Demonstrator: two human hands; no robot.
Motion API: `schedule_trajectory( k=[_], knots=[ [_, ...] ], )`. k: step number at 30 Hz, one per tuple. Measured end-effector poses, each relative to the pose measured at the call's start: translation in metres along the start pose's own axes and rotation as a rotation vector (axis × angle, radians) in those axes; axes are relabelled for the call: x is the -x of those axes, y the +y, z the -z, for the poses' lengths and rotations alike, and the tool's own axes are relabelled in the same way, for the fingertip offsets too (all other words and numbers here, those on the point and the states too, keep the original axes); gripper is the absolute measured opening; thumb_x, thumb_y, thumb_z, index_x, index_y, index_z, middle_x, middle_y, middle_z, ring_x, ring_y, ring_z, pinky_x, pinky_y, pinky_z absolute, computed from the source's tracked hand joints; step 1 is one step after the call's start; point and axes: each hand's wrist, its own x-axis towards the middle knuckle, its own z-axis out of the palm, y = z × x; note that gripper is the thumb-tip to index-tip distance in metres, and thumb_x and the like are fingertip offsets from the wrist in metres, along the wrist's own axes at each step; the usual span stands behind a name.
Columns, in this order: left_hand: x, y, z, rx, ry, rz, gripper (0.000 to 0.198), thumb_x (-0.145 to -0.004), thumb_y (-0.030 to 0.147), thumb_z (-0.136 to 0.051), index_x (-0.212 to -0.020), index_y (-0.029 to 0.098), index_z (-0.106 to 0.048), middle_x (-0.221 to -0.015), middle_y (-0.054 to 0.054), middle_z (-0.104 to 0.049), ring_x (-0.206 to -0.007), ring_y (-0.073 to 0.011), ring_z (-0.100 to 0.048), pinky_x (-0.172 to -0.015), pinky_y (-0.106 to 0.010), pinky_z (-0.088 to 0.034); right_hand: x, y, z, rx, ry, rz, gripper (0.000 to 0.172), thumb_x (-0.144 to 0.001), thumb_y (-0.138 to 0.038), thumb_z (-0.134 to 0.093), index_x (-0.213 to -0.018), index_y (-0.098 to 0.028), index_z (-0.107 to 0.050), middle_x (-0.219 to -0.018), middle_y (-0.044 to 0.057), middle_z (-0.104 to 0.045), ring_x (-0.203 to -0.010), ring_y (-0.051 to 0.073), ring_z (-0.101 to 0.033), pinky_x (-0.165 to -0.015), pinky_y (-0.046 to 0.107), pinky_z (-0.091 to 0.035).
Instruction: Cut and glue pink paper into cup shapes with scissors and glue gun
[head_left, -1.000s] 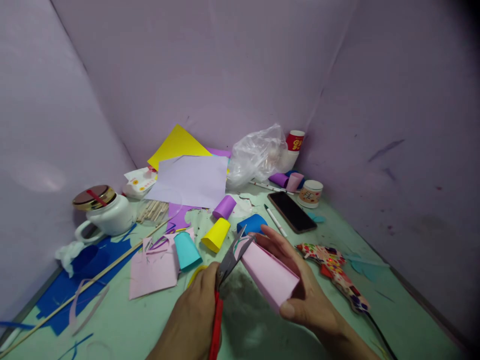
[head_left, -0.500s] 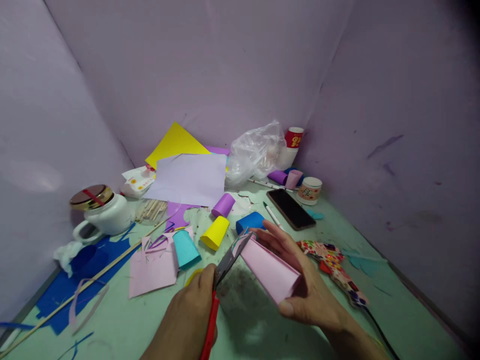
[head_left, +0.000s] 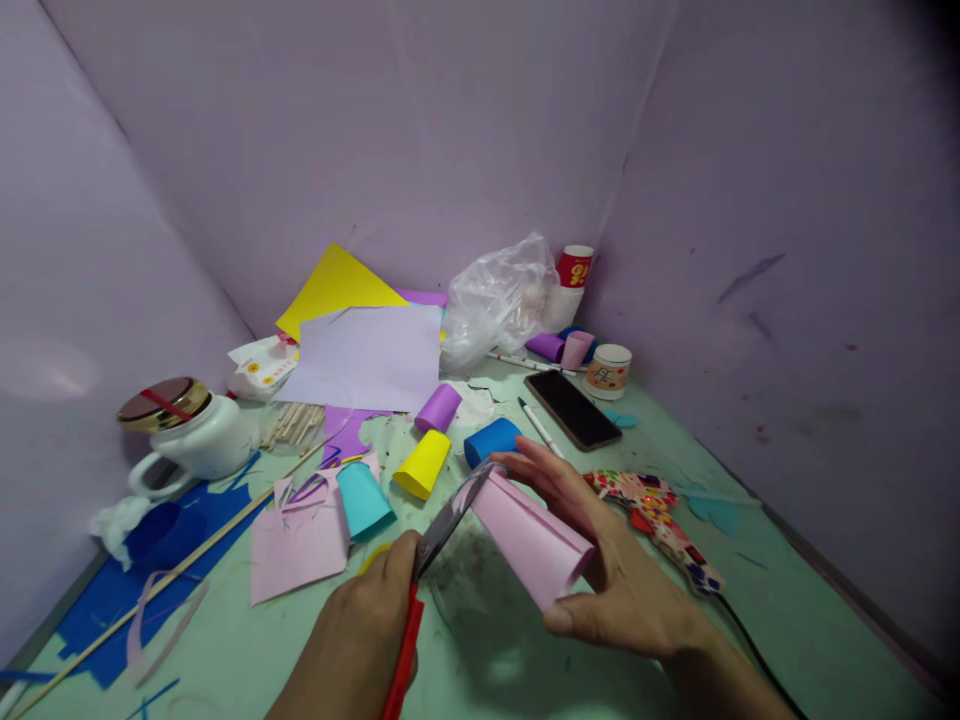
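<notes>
My left hand (head_left: 375, 610) is closed around the red handles of a pair of scissors (head_left: 450, 520). The blades slant up to the narrow end of a pink paper cup shape (head_left: 529, 540), near its rim. My right hand (head_left: 607, 570) grips this tapered pink tube, thumb at the wide end and fingers behind it, partly hidden. An overlapping seam shows along its upper side. Just beyond the blades lie a blue paper tube (head_left: 491, 442), a yellow one (head_left: 424, 465) and a purple one (head_left: 439, 408). A teal tube (head_left: 365, 502) rests on pink paper (head_left: 296, 555).
A floral glue gun (head_left: 652, 510) with a cord lies right of my right hand. Behind are a phone (head_left: 574, 408), a marker (head_left: 538, 425), a paper cup (head_left: 608, 372) and a plastic bag (head_left: 495, 305). At left stand a lidded white mug (head_left: 202, 440) and blue paper (head_left: 97, 640).
The pink tube has turned slightly in my right hand, so its seam faces up more. The scissor blades now look closer together at its narrow end. The whole view has shifted a little.
</notes>
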Motion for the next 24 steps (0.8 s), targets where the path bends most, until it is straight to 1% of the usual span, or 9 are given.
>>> schedule_trajectory(
  k=[3, 10, 11, 13, 15, 17, 20, 22, 24],
  knots=[
    [-0.001, -0.008, -0.003, 0.002, -0.013, -0.053, 0.047, -0.077, 0.013, -0.041, -0.12, 0.025, -0.055, -0.097, -0.007, -0.074, -0.078, -0.0222, -0.07, -0.073, -0.03, -0.054, 0.0, 0.001, 0.0, -0.004, 0.006, 0.004, 0.102, -0.059, -0.043, -0.085, -0.144, -0.045, -0.029, -0.148, 0.002, -0.041, -0.138, 0.032, -0.034, -0.113, 0.054, -0.021],
    [-0.002, -0.02, -0.011, -0.005, -0.004, -0.144, 0.043, -0.077, 0.016, -0.042, -0.118, 0.022, -0.054, -0.086, -0.008, -0.073, -0.069, -0.0224, -0.069, -0.066, -0.03, -0.052, 0.0, 0.0, -0.002, -0.036, 0.013, 0.0, 0.103, -0.058, -0.033, -0.086, -0.144, -0.044, -0.03, -0.148, 0.001, -0.042, -0.138, 0.032, -0.034, -0.112, 0.054, -0.024],
    [-0.003, -0.018, -0.011, 0.001, 0.018, -0.145, 0.039, -0.079, 0.017, -0.041, -0.115, 0.022, -0.056, -0.08, -0.007, -0.073, -0.066, -0.022, -0.068, -0.064, -0.029, -0.052, 0.0, -0.001, -0.002, -0.036, 0.015, 0.001, 0.103, -0.058, -0.032, -0.086, -0.144, -0.044, -0.03, -0.148, 0.002, -0.042, -0.138, 0.032, -0.034, -0.112, 0.054, -0.023],
    [-0.004, -0.01, -0.009, 0.067, 0.127, -0.086, 0.028, -0.084, 0.024, -0.04, -0.104, 0.022, -0.059, -0.069, -0.005, -0.07, -0.058, -0.0196, -0.066, -0.058, -0.027, -0.049, 0.0, -0.002, -0.002, -0.021, 0.016, 0.0, 0.104, -0.058, -0.031, -0.086, -0.144, -0.044, -0.029, -0.148, 0.002, -0.042, -0.139, 0.031, -0.034, -0.112, 0.053, -0.022],
    [-0.004, 0.002, -0.005, 0.224, 0.272, 0.054, 0.019, -0.086, 0.035, -0.044, -0.094, 0.023, -0.057, -0.058, 0.0, -0.064, -0.047, -0.0154, -0.06, -0.05, -0.023, -0.045, 0.0, -0.002, -0.001, 0.002, -0.001, -0.003, 0.105, -0.058, -0.032, -0.086, -0.145, -0.043, -0.028, -0.149, 0.003, -0.041, -0.139, 0.031, -0.034, -0.113, 0.054, -0.021],
    [-0.002, 0.015, -0.001, 0.468, 0.322, 0.19, 0.024, -0.083, 0.045, -0.055, -0.093, 0.023, -0.053, -0.048, 0.006, -0.056, -0.039, -0.0119, -0.051, -0.041, -0.019, -0.039, 0.0, -0.003, -0.001, 0.025, -0.058, -0.004, 0.107, -0.059, -0.036, -0.085, -0.147, -0.041, -0.025, -0.15, 0.003, -0.04, -0.139, 0.032, -0.033, -0.113, 0.054, -0.021],
    [0.0, 0.028, 0.001, 0.855, 0.207, 0.266, 0.035, -0.079, 0.05, -0.061, -0.099, 0.023, -0.049, -0.038, 0.011, -0.045, -0.033, -0.0095, -0.041, -0.035, -0.016, -0.031, 0.003, -0.002, -0.004, 0.088, -0.2, 0.003, 0.109, -0.058, -0.04, -0.085, -0.148, -0.039, -0.024, -0.153, 0.004, -0.037, -0.14, 0.032, -0.032, -0.114, 0.053, -0.019],
    [0.0, 0.032, -0.002, 1.013, 0.124, 0.27, 0.038, -0.079, 0.053, -0.062, -0.099, 0.023, -0.048, -0.042, 0.01, -0.048, -0.032, -0.0078, -0.04, -0.036, -0.016, -0.032, 0.006, -0.001, -0.009, 0.147, -0.284, -0.005, 0.111, -0.056, -0.038, -0.087, -0.148, -0.038, -0.025, -0.155, 0.004, -0.033, -0.141, 0.033, -0.03, -0.115, 0.053, -0.018],
    [-0.001, 0.032, -0.006, 1.105, 0.093, 0.287, 0.041, -0.076, 0.054, -0.065, -0.096, 0.021, -0.05, -0.048, 0.009, -0.052, -0.034, -0.0076, -0.044, -0.038, -0.018, -0.037, 0.007, 0.003, -0.016, 0.163, -0.304, -0.036, 0.114, -0.053, -0.035, -0.09, -0.148, -0.036, -0.026, -0.157, 0.005, -0.029, -0.142, 0.034, -0.027, -0.115, 0.054, -0.017]
  ],
)
